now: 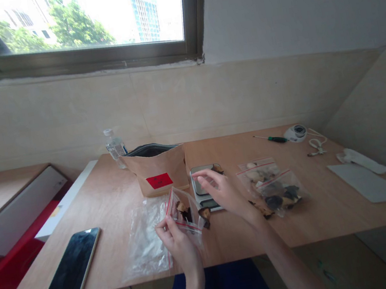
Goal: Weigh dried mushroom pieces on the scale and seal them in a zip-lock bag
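Head view: pinching a zip bag beside a pocket scale

Grips the zip bag [188,200] near its red-striped edge with the left hand [177,238], thumb against curled fingers, with dried mushroom pieces [185,212] visible through the clear plastic. Best to pinch only one layer of the rim, hold the mouth wide and upright, and leave the seal track free of crumbs. Better, too, to lift brittle-looking bits lightly by a firm edge, without squeezing, and to steer the bag away from the pocket scale [201,190], so as not to disturb the reading by leaning on it.

Reaches over the scale with the right hand [226,195], fingers extended and loosely spread, thumb apart from the palm, with nothing visible between them. Cannot tell from this angle any contact between fingertips and plate. Note one mushroom chunk [217,169] at the far right of the plate, just beyond the knuckles, and another curled piece [205,217] at the right side of the bag; hard to tell inside from outside there. Mind also the loose dark scraps [263,210] on the table [231,241], near the right wrist and just beside the filled zip bags [283,197]: easy to brush with a low forearm.
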Demonstrator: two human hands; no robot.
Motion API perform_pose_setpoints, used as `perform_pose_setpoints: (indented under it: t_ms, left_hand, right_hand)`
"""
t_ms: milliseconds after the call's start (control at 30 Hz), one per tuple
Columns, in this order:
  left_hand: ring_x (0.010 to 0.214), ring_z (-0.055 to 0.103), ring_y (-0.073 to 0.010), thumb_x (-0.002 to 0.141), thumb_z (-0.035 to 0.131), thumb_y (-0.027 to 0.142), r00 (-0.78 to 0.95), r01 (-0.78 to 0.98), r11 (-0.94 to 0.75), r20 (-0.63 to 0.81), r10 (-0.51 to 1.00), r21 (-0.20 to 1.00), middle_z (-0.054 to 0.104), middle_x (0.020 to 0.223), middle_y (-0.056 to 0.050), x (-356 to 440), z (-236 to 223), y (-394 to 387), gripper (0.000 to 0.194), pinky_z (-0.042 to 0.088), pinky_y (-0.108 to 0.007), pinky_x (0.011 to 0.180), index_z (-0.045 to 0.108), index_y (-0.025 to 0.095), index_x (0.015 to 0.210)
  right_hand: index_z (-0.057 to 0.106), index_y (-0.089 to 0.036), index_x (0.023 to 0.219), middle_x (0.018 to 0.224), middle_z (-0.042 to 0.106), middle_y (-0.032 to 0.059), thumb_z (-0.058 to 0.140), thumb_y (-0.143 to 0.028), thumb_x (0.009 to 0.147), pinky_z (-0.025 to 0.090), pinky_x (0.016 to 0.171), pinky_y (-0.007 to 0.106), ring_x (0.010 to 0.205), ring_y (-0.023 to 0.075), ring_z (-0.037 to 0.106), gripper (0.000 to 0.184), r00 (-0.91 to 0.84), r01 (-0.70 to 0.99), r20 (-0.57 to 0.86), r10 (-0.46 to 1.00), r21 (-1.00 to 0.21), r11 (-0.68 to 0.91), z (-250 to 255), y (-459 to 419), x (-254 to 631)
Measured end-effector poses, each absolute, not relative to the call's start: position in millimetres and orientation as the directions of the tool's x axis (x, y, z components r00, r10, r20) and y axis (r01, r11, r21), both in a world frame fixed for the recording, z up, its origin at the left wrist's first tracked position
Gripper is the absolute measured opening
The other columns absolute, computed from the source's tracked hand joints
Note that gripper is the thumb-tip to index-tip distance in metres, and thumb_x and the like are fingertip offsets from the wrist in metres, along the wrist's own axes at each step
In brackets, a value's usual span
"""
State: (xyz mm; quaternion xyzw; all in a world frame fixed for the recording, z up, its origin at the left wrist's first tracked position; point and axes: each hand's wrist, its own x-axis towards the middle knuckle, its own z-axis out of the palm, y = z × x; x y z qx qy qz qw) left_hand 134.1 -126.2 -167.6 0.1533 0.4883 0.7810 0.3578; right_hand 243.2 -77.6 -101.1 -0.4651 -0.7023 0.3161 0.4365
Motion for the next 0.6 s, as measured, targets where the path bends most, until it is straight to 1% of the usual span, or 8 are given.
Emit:
perform_pose_setpoints:
  t_ms: [100, 133, 200, 300, 400, 433, 500, 600]
  left_hand:
    - [0.091, 0.063, -0.0177, 0.084, 0.053, 0.039, -0.733, -0.410, -0.275, -0.135, 0.667, 0.869, 0.065, 0.094, -0.005, 131.3, -169.3, -119.3, 0.020, 0.045, -0.038, 0.088, 0.042, 0.021, 0.085]
    - [0.092, 0.062, -0.0173, 0.084, 0.052, 0.038, -0.744, -0.401, -0.278, -0.133, 0.654, 0.873, 0.064, 0.095, -0.005, 129.5, -170.5, -116.5, 0.020, 0.044, -0.038, 0.088, 0.042, 0.021, 0.085]
    - [0.091, 0.062, -0.0167, 0.084, 0.053, 0.037, -0.756, -0.392, -0.278, -0.135, 0.641, 0.877, 0.064, 0.093, -0.004, 126.2, -172.8, -111.5, 0.019, 0.044, -0.037, 0.088, 0.042, 0.021, 0.085]
    - [0.091, 0.062, -0.0161, 0.083, 0.053, 0.036, -0.735, -0.430, -0.280, -0.153, 0.660, 0.858, 0.064, 0.090, -0.003, 125.6, -173.9, -108.4, 0.019, 0.046, -0.037, 0.087, 0.043, 0.021, 0.083]
    - [0.096, 0.062, -0.0168, 0.085, 0.051, 0.035, -0.688, -0.513, -0.290, -0.186, 0.701, 0.808, 0.064, 0.099, -0.006, 130.8, -171.5, -109.7, 0.017, 0.046, -0.037, 0.088, 0.043, 0.020, 0.084]
    - [0.098, 0.062, -0.0172, 0.084, 0.052, 0.034, -0.670, -0.542, -0.286, -0.202, 0.714, 0.790, 0.064, 0.102, -0.007, 132.7, -170.8, -110.5, 0.017, 0.046, -0.036, 0.087, 0.044, 0.020, 0.085]
    - [0.096, 0.062, -0.0178, 0.083, 0.054, 0.035, -0.639, -0.581, -0.260, -0.235, 0.733, 0.771, 0.064, 0.101, -0.007, 135.2, -170.0, -112.0, 0.018, 0.047, -0.036, 0.085, 0.045, 0.020, 0.086]
    - [0.090, 0.063, -0.0170, 0.082, 0.056, 0.038, -0.646, -0.553, -0.219, -0.248, 0.722, 0.804, 0.064, 0.093, -0.004, 135.3, -170.7, -114.0, 0.021, 0.048, -0.034, 0.081, 0.045, 0.020, 0.085]
  right_hand:
    - [0.060, -0.021, 0.103, 0.107, 0.060, 0.0077, 0.042, -0.035, 0.090, 0.046, 0.085, 0.032, 0.099, 0.0191, 0.057, 0.026, -0.061, 0.414, 0.419, 0.906, -0.815, 0.405, -128.7, -81.4, 247.3]
    - [0.060, -0.021, 0.103, 0.108, 0.059, 0.0084, 0.043, -0.034, 0.090, 0.046, 0.086, 0.033, 0.101, 0.0197, 0.056, 0.025, -0.049, 0.416, 0.422, 0.905, -0.816, 0.402, -138.2, -86.8, 248.1]
    - [0.058, -0.022, 0.108, 0.114, 0.057, 0.0087, 0.042, -0.034, 0.090, 0.047, 0.086, 0.033, 0.104, 0.0194, 0.055, 0.027, -0.076, 0.373, 0.356, 0.931, -0.856, 0.358, -155.9, -101.0, 248.4]
    - [0.049, -0.025, 0.123, 0.128, 0.051, 0.0078, 0.043, -0.035, 0.090, 0.046, 0.092, 0.034, 0.112, 0.0187, 0.052, 0.035, -0.113, 0.271, 0.215, 0.970, -0.933, 0.238, -176.5, -119.7, 243.8]
    - [0.041, -0.025, 0.130, 0.132, 0.048, 0.0077, 0.049, -0.035, 0.087, 0.042, 0.099, 0.037, 0.119, 0.0186, 0.049, 0.044, -0.130, 0.117, 0.146, 0.981, -0.980, 0.161, -189.8, -124.7, 234.1]
    - [0.042, -0.025, 0.128, 0.131, 0.050, 0.0079, 0.052, -0.035, 0.086, 0.043, 0.099, 0.037, 0.119, 0.0188, 0.049, 0.045, -0.133, 0.053, 0.132, 0.982, -0.989, 0.140, -192.5, -123.7, 230.8]
    - [0.047, -0.023, 0.124, 0.124, 0.054, 0.0084, 0.057, -0.036, 0.081, 0.049, 0.092, 0.037, 0.114, 0.0199, 0.053, 0.045, -0.124, -0.074, 0.092, 0.988, -0.994, 0.083, -194.9, -120.1, 226.5]
    - [0.053, -0.021, 0.115, 0.112, 0.060, 0.0088, 0.062, -0.036, 0.076, 0.056, 0.078, 0.036, 0.103, 0.0216, 0.059, 0.043, -0.060, -0.192, 0.031, 0.998, -0.981, 0.019, -188.0, -115.1, 228.4]
